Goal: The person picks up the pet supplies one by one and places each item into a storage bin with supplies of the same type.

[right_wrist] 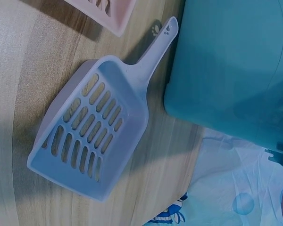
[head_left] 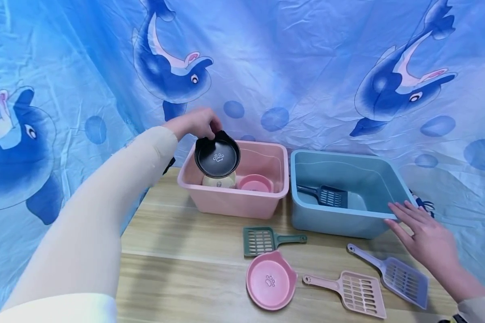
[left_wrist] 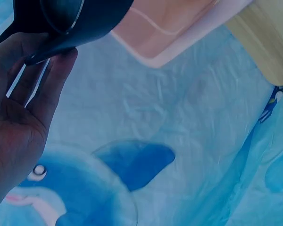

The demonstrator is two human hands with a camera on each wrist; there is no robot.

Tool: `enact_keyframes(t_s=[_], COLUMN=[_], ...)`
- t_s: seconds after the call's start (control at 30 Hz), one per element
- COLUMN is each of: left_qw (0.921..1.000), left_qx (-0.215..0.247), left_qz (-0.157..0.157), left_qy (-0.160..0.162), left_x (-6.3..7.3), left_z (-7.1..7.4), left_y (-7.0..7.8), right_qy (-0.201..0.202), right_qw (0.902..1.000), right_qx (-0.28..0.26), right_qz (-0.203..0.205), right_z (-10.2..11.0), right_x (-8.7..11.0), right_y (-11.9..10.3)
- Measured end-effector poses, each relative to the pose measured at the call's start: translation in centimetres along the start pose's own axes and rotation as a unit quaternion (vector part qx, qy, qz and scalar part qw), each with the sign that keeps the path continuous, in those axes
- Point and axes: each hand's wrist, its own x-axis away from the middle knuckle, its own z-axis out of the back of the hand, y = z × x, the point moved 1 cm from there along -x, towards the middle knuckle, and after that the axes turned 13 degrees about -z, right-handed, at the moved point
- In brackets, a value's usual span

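Note:
My left hand (head_left: pixel 199 123) pinches a black cat-eared bowl (head_left: pixel 222 166) by its rim, holding it tilted over the left part of a pink bin (head_left: pixel 234 197). A paw print marks the bowl's inside. In the left wrist view, thumb and fingers grip the edge of the black bowl (left_wrist: pixel 96 21). Inside the pink bin are a cream bowl (head_left: pixel 222 181), partly hidden, and a pink bowl (head_left: pixel 255 183). My right hand (head_left: pixel 428 237) touches the front right rim of a blue bin (head_left: pixel 331 220) with extended fingers. A dark blue litter scoop (head_left: pixel 332 196) lies in that bin.
On the wooden table (head_left: pixel 178 269) lie a green litter scoop (head_left: pixel 260 241), a pink cat-eared bowl (head_left: pixel 268 282), a pink litter scoop (head_left: pixel 361 294) and a lilac litter scoop (right_wrist: pixel 92 127). A blue dolphin-print curtain (head_left: pixel 307 89) hangs behind the bins.

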Motion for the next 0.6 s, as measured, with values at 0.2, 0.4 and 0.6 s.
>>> enact_keyframes(t_s=[0.2,0.4,0.6], left_qw=[0.9994,0.9988,0.9988], left_qx=[-0.027,-0.032,-0.006], left_qz=[-0.018,-0.031,-0.026], left_qy=[-0.005,-0.02,-0.041], left_x=[-1.7,-2.8,-3.1], left_z=[-2.6,-4.7,-6.3], left_y=[-1.1,-2.3,-3.7], right_qy=[0.002,-0.023,-0.044], right_qw=[1.0,0.9996,0.9987], right_qx=[-0.006,0.002,0.007], right_qz=[0.0,-0.018,-0.025], right_z=[-0.2,-0.1,-0.2], right_x=[-0.1,-0.3,-0.4], right_y=[0.1,-0.1,-0.1])
